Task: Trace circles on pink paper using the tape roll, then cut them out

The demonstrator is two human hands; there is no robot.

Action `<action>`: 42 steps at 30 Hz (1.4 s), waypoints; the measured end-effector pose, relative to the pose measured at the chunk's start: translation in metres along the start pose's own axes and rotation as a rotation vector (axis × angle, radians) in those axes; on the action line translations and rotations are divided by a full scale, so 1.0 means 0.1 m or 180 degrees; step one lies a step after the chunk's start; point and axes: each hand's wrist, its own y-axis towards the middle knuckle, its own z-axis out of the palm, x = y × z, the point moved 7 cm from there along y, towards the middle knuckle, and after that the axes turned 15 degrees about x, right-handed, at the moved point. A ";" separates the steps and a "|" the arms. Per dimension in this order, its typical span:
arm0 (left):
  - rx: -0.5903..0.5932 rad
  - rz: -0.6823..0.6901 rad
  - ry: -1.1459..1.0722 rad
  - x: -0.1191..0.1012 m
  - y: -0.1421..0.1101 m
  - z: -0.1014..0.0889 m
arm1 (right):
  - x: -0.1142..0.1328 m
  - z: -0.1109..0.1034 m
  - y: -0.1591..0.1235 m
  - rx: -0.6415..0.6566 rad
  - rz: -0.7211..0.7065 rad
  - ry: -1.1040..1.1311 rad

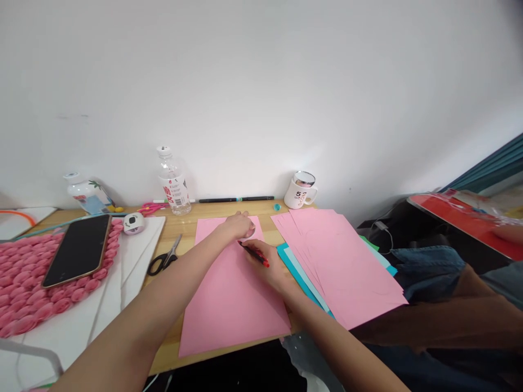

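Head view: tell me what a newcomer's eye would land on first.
Probably the pink sheet in the middle, with the left hand on it and a pen in the right hand. Next, the dark phone lying on the ruffled pink piece at the left. Then the overlapping pink sheets at the right.

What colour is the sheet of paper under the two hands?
The sheet is pink, as the head view shows.

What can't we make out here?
All head view:
- Pink rectangular paper sheet: parts covered by left hand and right hand.
- Blue paper sheets: mostly beneath stacked pink sheets.
- Pink ruffled mat: cut by left edge, partly under black phone.
- Clear plastic bottle: fine label print too small.
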 end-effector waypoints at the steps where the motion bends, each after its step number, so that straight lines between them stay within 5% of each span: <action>1: 0.0018 -0.0009 0.0010 -0.01 -0.01 -0.01 | 0.02 -0.01 0.01 0.0068 0.0009 -0.0083; 13: 0.0081 -0.0092 0.0011 -0.06 -0.11 -0.07 | -0.03 -0.03 0.08 0.0236 -0.0217 -0.1030; 23: -0.0030 -0.0054 0.0002 -0.03 -0.06 -0.03 | -0.08 -0.32 -0.02 0.0104 -0.0086 -0.1148; 28: -0.0031 -0.0034 -0.0014 -0.03 -0.04 -0.01 | -0.23 -0.58 0.09 -0.0269 0.0067 -0.0584; 33: -0.0064 -0.0071 0.0003 -0.08 -0.06 -0.01 | -0.19 -0.90 0.49 -0.0660 0.0394 0.0090; 37: -0.0126 -0.0052 0.0053 -0.12 0.00 0.03 | 0.09 -0.72 0.99 -0.0003 0.0195 -0.0229; 42: -0.0179 -0.0155 0.0070 -0.13 0.09 0.14 | 0.30 -0.16 1.37 0.1182 0.0180 -0.1556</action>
